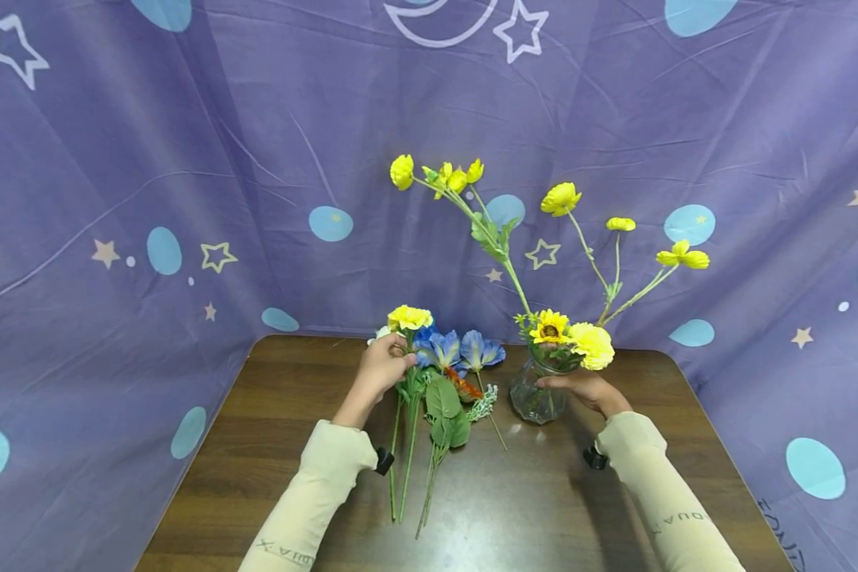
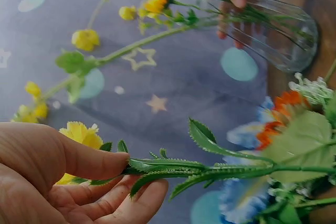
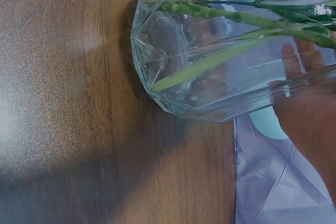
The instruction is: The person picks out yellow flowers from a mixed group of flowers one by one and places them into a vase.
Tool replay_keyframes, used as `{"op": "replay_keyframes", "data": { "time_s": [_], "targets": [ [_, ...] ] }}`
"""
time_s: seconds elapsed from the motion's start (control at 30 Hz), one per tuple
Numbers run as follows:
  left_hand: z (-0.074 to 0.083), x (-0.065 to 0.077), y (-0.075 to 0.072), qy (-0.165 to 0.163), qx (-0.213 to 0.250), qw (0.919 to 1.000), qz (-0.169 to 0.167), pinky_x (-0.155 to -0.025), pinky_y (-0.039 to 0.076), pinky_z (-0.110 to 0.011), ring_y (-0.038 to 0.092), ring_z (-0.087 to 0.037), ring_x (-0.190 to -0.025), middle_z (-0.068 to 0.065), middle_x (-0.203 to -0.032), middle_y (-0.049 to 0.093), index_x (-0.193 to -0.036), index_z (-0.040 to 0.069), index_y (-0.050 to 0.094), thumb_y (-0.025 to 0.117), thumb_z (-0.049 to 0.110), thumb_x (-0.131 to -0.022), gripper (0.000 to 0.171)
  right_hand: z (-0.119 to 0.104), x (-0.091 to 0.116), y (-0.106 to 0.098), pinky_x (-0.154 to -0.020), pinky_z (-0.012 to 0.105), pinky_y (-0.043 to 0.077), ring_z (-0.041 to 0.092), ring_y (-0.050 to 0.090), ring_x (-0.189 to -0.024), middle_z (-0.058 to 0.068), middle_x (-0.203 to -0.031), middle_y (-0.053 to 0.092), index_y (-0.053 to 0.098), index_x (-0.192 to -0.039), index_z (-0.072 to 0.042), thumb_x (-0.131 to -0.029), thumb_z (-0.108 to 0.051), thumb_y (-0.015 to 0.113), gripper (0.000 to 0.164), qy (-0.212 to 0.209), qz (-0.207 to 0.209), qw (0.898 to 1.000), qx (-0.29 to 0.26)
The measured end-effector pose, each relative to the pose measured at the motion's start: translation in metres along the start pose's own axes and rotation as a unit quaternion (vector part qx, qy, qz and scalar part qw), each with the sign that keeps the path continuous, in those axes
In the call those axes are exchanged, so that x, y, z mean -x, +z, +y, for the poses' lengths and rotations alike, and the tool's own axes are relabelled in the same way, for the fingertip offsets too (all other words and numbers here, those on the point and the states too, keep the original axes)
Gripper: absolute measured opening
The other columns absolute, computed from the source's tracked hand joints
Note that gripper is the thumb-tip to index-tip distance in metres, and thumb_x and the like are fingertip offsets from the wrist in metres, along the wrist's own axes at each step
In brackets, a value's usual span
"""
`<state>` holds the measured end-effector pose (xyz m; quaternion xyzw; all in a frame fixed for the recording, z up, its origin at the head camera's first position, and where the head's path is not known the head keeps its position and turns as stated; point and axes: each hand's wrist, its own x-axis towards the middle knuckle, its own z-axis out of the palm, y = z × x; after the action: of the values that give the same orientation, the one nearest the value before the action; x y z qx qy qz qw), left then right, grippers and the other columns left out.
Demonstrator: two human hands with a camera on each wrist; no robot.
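My left hand (image 1: 384, 369) pinches the green stem of a yellow carnation (image 1: 410, 318) just below its bloom. In the left wrist view, thumb and fingers close on the leafy stem (image 2: 210, 171), and the carnation's head lies partly behind the hand. On the right, my right hand (image 1: 585, 388) grips a clear glass vase (image 1: 532, 401) near its neck. The vase stands upright on the table and holds a small sunflower (image 1: 549, 326), a full yellow bloom (image 1: 592, 345) and tall branching yellow flowers (image 1: 561, 199). Stem ends show through its faceted glass (image 3: 184, 74) in the right wrist view.
Between the hands, blue flowers (image 1: 443, 349), an orange flower (image 1: 461, 387), a white-tipped sprig (image 1: 483, 403) and broad green leaves (image 1: 442, 397) lie on the brown wooden table (image 1: 515, 508). A purple patterned cloth (image 1: 272, 199) hangs behind and around the table.
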<state>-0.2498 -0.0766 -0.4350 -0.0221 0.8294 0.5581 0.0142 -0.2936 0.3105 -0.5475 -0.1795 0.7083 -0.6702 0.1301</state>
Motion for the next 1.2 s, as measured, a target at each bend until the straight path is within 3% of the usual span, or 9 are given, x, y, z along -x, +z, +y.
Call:
{"op": "replay_keyframes", "data": {
  "time_s": [0.37, 0.5, 0.63, 0.87, 1.07, 1.2],
  "targets": [
    [0.045, 0.015, -0.005, 0.077, 0.014, 0.9969, -0.007, -0.064, 0.059, -0.037, 0.067, -0.021, -0.069, -0.014, -0.091, 0.067, -0.103, -0.004, 0.069, 0.068, -0.006, -0.092, 0.011, -0.001, 0.000, 0.000, -0.100, 0.018, 0.044, 0.000, 0.058, -0.116, -0.005, -0.133, 0.063, 0.053, -0.127, -0.026, -0.088, 0.013, 0.067, 0.056, -0.004, 0.000, 1.000, -0.003],
    [0.059, 0.021, -0.007, 0.104, -0.006, 0.9945, -0.005, -0.059, 0.053, -0.028, 0.068, -0.022, -0.072, -0.014, -0.093, 0.069, -0.106, -0.002, 0.070, 0.069, -0.004, -0.093, 0.013, -0.001, -0.001, 0.001, -0.100, 0.018, 0.044, 0.000, 0.058, -0.115, -0.004, -0.132, 0.063, 0.054, -0.127, -0.026, -0.088, 0.013, 0.067, 0.056, -0.005, 0.003, 1.000, -0.002],
    [0.070, 0.025, -0.010, 0.122, -0.028, 0.9921, 0.002, -0.062, 0.053, -0.029, 0.070, -0.023, -0.076, -0.012, -0.096, 0.072, -0.108, 0.002, 0.073, 0.069, -0.002, -0.094, 0.015, 0.000, -0.001, 0.001, -0.100, 0.018, 0.044, -0.001, 0.058, -0.116, -0.005, -0.134, 0.062, 0.053, -0.127, -0.026, -0.088, 0.013, 0.067, 0.057, -0.004, 0.003, 1.000, 0.002],
    [0.084, 0.030, -0.012, 0.179, -0.021, 0.9834, 0.018, -0.079, 0.058, -0.038, 0.072, -0.028, -0.086, -0.013, -0.098, 0.075, -0.103, 0.002, 0.074, 0.069, -0.005, -0.093, 0.013, -0.001, 0.000, 0.001, -0.101, 0.018, 0.044, -0.002, 0.057, -0.117, -0.005, -0.135, 0.062, 0.053, -0.128, -0.026, -0.088, 0.012, 0.067, 0.057, -0.004, 0.002, 1.000, 0.003],
    [0.090, 0.034, -0.011, 0.225, 0.005, 0.9730, 0.049, -0.083, 0.060, -0.042, 0.074, -0.031, -0.091, -0.015, -0.100, 0.076, -0.105, 0.000, 0.075, 0.070, -0.004, -0.092, 0.015, -0.002, 0.001, 0.002, -0.100, 0.017, 0.044, -0.003, 0.057, -0.118, -0.019, -0.128, 0.062, 0.055, -0.127, -0.028, -0.088, 0.013, 0.068, 0.058, -0.015, 0.002, 1.000, 0.003],
    [0.093, 0.037, -0.010, 0.250, 0.034, 0.9656, 0.065, -0.083, 0.061, -0.043, 0.074, -0.033, -0.095, -0.018, -0.100, 0.076, -0.109, -0.002, 0.073, 0.071, -0.005, -0.091, 0.018, -0.002, 0.001, 0.002, -0.099, 0.019, 0.046, -0.001, 0.057, -0.118, -0.011, -0.132, 0.062, 0.056, -0.127, -0.027, -0.087, 0.014, 0.068, 0.058, -0.019, -0.003, 1.000, -0.006]
  ]
}}
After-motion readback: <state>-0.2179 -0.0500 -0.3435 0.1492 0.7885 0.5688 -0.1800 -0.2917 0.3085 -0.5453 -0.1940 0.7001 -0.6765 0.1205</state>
